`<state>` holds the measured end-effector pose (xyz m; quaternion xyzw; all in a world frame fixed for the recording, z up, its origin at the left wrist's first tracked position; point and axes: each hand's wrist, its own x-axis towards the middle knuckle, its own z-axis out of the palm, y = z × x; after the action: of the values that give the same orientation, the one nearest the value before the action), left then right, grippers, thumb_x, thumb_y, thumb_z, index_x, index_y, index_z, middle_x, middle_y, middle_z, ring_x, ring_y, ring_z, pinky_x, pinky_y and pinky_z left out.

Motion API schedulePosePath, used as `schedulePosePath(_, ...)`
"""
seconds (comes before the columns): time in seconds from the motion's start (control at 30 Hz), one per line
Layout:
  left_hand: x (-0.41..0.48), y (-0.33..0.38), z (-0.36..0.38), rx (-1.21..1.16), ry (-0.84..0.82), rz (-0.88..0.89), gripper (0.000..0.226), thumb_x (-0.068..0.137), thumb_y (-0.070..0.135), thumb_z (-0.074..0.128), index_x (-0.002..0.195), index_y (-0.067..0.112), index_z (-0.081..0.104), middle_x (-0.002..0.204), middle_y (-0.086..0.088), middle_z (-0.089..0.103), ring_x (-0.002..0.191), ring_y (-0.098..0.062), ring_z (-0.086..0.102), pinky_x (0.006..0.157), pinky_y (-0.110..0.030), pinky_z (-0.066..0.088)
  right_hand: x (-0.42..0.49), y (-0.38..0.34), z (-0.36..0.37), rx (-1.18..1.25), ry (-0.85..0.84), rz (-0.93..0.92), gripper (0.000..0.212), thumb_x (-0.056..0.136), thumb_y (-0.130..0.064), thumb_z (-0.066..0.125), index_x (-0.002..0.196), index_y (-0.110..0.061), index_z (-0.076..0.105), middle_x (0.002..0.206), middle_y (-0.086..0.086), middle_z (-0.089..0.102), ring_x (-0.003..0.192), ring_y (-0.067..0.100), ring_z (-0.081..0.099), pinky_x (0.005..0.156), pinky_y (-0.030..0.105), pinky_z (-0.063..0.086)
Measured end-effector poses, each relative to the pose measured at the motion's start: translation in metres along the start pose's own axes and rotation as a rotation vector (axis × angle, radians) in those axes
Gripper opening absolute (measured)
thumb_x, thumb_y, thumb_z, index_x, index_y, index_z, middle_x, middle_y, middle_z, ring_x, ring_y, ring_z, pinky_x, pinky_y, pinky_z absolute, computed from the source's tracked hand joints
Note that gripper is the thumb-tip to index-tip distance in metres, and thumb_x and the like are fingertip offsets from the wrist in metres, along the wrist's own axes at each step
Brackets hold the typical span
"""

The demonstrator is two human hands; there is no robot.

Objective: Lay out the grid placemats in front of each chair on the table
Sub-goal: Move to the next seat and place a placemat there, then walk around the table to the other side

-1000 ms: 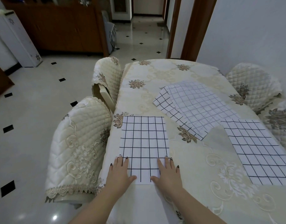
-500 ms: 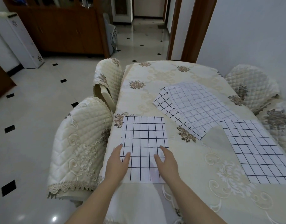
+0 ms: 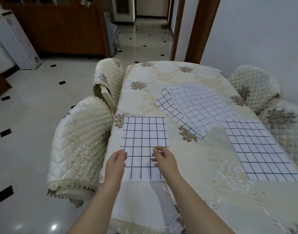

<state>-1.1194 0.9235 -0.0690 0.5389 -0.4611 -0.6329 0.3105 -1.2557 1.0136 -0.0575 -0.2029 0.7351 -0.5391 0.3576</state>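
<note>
A white placemat with a black grid (image 3: 143, 137) lies flat near the table's left edge, in front of the near left chair (image 3: 80, 142). My left hand (image 3: 116, 163) hovers over its near left corner and my right hand (image 3: 163, 160) over its near right part. Both hands are lifted with fingers loosely curled, holding nothing. A second placemat (image 3: 259, 149) lies by the right edge. Two overlapping placemats (image 3: 193, 107) lie askew in the middle of the table (image 3: 163, 78).
Quilted cream chairs stand along both sides: a far left chair (image 3: 107, 78) and two right chairs (image 3: 252, 85), (image 3: 286, 122). The floor to the left is glossy tile. A wooden cabinet (image 3: 60, 31) and a doorway stand beyond the table.
Both hands were pressed flat on the near end of the left placemat. They have lifted off it and moved forward, fingers curling. The placemat stays in place.
</note>
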Motion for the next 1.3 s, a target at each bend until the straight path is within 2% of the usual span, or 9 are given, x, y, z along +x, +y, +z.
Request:
schedulePosePath(0.17,-0.007,0.012,-0.008,-0.087,0.055,0.045,0.024,0.098,0.026,0.050,0.113,0.011,0.061,0.110,-0.006,0.067,0.105,-0.019,0.063,0.092,-0.036,0.050,-0.005,-0.005,0.005,0.035,-0.043,0.001,0.016,0.096,-0.028,0.053,0.105,-0.018,0.060,0.095,0.004,0.066,0.077,0.012,0.066,0.078,0.035,0.054)
schedulePosePath(0.27,-0.012,0.017,-0.020,-0.124,0.117,0.062,0.023,0.098,0.023,0.048,0.112,0.009,0.061,0.108,-0.009,0.067,0.102,-0.023,0.064,0.092,-0.039,0.051,-0.006,-0.009,0.017,0.016,-0.086,-0.009,0.013,0.096,-0.029,0.052,0.102,-0.020,0.060,0.096,0.004,0.068,0.081,0.015,0.067,0.081,0.038,0.054)
schedulePosePath(0.43,-0.024,0.018,-0.058,-0.167,0.283,0.083,0.019,0.098,0.024,0.050,0.094,0.013,0.064,0.098,-0.009,0.069,0.088,-0.021,0.065,0.074,-0.029,0.052,-0.016,-0.023,0.055,0.004,-0.242,-0.015,0.015,0.096,-0.028,0.053,0.105,-0.019,0.060,0.094,0.003,0.068,0.083,0.016,0.067,0.082,0.038,0.055)
schedulePosePath(0.5,-0.032,0.024,-0.075,-0.194,0.354,0.105,0.017,0.097,0.023,0.051,0.089,0.016,0.064,0.093,-0.007,0.069,0.089,-0.022,0.065,0.073,-0.029,0.052,-0.022,-0.030,0.075,0.012,-0.323,-0.035,0.014,0.096,-0.027,0.053,0.104,-0.020,0.060,0.096,0.005,0.068,0.083,0.016,0.067,0.081,0.037,0.055)
schedulePosePath(0.77,-0.075,0.043,-0.168,-0.310,0.625,0.222,0.016,0.097,0.023,0.050,0.094,0.015,0.064,0.093,-0.009,0.068,0.085,-0.022,0.066,0.076,-0.035,0.053,-0.063,-0.064,0.168,0.033,-0.618,-0.126,0.010,0.096,-0.020,0.053,0.101,-0.020,0.061,0.091,0.006,0.067,0.076,0.015,0.067,0.081,0.039,0.055)
schedulePosePath(0.9,-0.096,0.042,-0.224,-0.342,0.792,0.244,0.015,0.097,0.023,0.050,0.094,0.015,0.063,0.092,-0.007,0.068,0.084,-0.021,0.065,0.078,-0.036,0.052,-0.094,-0.081,0.216,0.035,-0.754,-0.198,0.013,0.096,-0.019,0.052,0.106,-0.018,0.061,0.094,0.006,0.066,0.079,0.015,0.067,0.074,0.033,0.054)
schedulePosePath(1.07,-0.119,0.025,-0.284,-0.403,0.939,0.195,0.019,0.098,0.028,0.048,0.100,0.014,0.062,0.090,0.000,0.067,0.080,-0.013,0.064,0.063,-0.020,0.049,-0.128,-0.088,0.276,0.024,-0.900,-0.233,0.014,0.096,-0.019,0.051,0.107,-0.019,0.060,0.094,0.003,0.066,0.081,0.015,0.067,0.071,0.028,0.054)
schedulePosePath(1.17,-0.125,0.006,-0.313,-0.453,1.013,0.180,0.018,0.096,0.026,0.052,0.100,0.012,0.063,0.090,-0.003,0.069,0.082,-0.018,0.066,0.074,-0.030,0.052,-0.142,-0.077,0.305,-0.006,-0.940,-0.205,0.017,0.096,-0.018,0.051,0.110,-0.016,0.059,0.096,0.004,0.065,0.081,0.015,0.065,0.071,0.028,0.053)
schedulePosePath(1.3,-0.125,-0.021,-0.353,-0.477,1.041,0.114,0.017,0.096,0.024,0.052,0.098,0.011,0.063,0.089,-0.005,0.068,0.083,-0.022,0.066,0.079,-0.038,0.054,-0.152,-0.051,0.340,-0.073,-0.965,-0.159,0.016,0.097,-0.019,0.051,0.110,-0.015,0.059,0.097,0.006,0.065,0.081,0.017,0.065,0.070,0.029,0.052)
